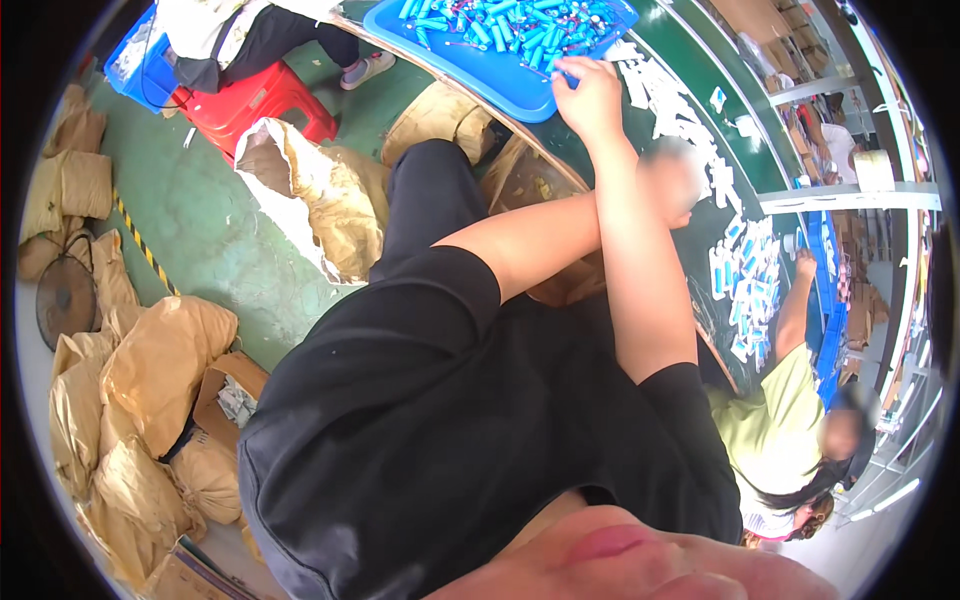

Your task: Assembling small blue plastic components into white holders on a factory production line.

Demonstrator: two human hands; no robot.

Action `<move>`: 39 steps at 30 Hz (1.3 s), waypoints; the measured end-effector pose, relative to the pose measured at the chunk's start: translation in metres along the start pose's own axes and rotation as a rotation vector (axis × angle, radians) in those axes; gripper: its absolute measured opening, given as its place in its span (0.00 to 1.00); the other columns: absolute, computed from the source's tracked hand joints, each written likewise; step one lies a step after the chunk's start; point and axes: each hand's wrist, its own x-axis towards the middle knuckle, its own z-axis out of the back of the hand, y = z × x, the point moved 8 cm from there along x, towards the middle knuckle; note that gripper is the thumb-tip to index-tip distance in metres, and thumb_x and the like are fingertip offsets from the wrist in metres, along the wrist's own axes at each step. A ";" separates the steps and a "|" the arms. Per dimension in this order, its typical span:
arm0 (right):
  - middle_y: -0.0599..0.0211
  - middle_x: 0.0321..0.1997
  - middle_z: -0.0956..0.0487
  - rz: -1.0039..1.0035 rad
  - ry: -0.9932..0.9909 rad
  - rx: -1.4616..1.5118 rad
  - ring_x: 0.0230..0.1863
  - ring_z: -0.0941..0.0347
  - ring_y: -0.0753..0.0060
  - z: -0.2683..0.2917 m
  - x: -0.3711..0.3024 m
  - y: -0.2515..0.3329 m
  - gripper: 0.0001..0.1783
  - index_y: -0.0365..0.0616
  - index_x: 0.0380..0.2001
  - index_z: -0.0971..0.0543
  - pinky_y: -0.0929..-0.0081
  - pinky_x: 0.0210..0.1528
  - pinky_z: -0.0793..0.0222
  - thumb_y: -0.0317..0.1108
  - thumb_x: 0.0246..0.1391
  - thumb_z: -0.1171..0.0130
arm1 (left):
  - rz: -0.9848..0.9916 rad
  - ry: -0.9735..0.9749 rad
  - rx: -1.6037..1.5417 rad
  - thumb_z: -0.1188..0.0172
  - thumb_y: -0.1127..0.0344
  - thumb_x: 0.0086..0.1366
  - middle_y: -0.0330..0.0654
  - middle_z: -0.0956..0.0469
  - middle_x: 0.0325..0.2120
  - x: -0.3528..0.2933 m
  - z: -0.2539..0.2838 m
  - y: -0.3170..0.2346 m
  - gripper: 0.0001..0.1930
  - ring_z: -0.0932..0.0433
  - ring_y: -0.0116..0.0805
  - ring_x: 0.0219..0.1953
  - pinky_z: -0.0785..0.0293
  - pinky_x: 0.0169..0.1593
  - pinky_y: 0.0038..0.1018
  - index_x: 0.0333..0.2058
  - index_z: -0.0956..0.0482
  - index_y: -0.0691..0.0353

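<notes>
My right hand (590,98) reaches over the near right corner of a blue plastic tray (535,108). Its thumb stands apart from the bent fingers, and I see nothing between them. Many small blue cylinders (500,35), looking like batteries with thin red wires, fill the tray. My left forearm passes beneath my right one. Beyond the crossing, my left hand (672,182) is blurred, so its fingers and anything in them are hidden. It is at the table edge, beside a strip of loose white plastic pieces (680,115).
White and blue pieces form a pile (745,285) on the dark green table (735,110). A co-worker in a yellow-green shirt (775,420) reaches in from the right. Another person sits on a red stool (260,110). An open sack (325,195) and bulging brown bags (165,350) stand on the floor.
</notes>
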 end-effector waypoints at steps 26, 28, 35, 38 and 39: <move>0.67 0.40 0.12 -0.210 -0.224 0.052 0.44 0.19 0.61 0.191 -0.234 -0.099 0.07 0.48 0.36 0.11 0.65 0.49 0.21 0.31 0.52 0.26 | -0.169 -0.115 0.155 0.34 0.56 0.52 0.44 0.17 0.46 -0.033 0.034 0.011 0.14 0.21 0.41 0.54 0.30 0.61 0.44 0.31 0.11 0.61; 0.70 0.43 0.13 -0.114 -0.248 -0.051 0.49 0.21 0.60 0.199 -0.233 -0.083 0.11 0.47 0.37 0.11 0.65 0.54 0.23 0.30 0.49 0.25 | -0.096 0.053 0.183 0.33 0.57 0.56 0.44 0.18 0.37 -0.043 0.048 -0.008 0.13 0.17 0.45 0.46 0.25 0.56 0.40 0.29 0.14 0.63; 0.66 0.55 0.16 -0.259 -0.166 0.123 0.58 0.26 0.53 0.192 -0.243 -0.114 0.22 0.49 0.45 0.11 0.61 0.64 0.28 0.26 0.42 0.35 | 0.083 0.264 0.143 0.36 0.64 0.60 0.52 0.18 0.37 -0.057 0.049 0.000 0.10 0.16 0.54 0.40 0.18 0.47 0.44 0.32 0.12 0.65; 0.65 0.57 0.16 -0.306 -0.133 0.130 0.60 0.26 0.52 0.187 -0.245 -0.124 0.24 0.49 0.46 0.12 0.61 0.65 0.29 0.25 0.42 0.37 | 0.032 0.254 0.077 0.35 0.67 0.60 0.51 0.18 0.37 -0.055 0.058 -0.007 0.08 0.16 0.52 0.40 0.18 0.47 0.44 0.32 0.12 0.65; 0.64 0.57 0.16 -0.326 -0.109 0.144 0.60 0.26 0.52 0.186 -0.245 -0.126 0.26 0.49 0.49 0.13 0.60 0.66 0.29 0.25 0.42 0.37 | -0.019 0.154 0.035 0.35 0.68 0.60 0.49 0.18 0.37 -0.049 0.071 -0.015 0.07 0.16 0.52 0.40 0.18 0.47 0.43 0.33 0.13 0.65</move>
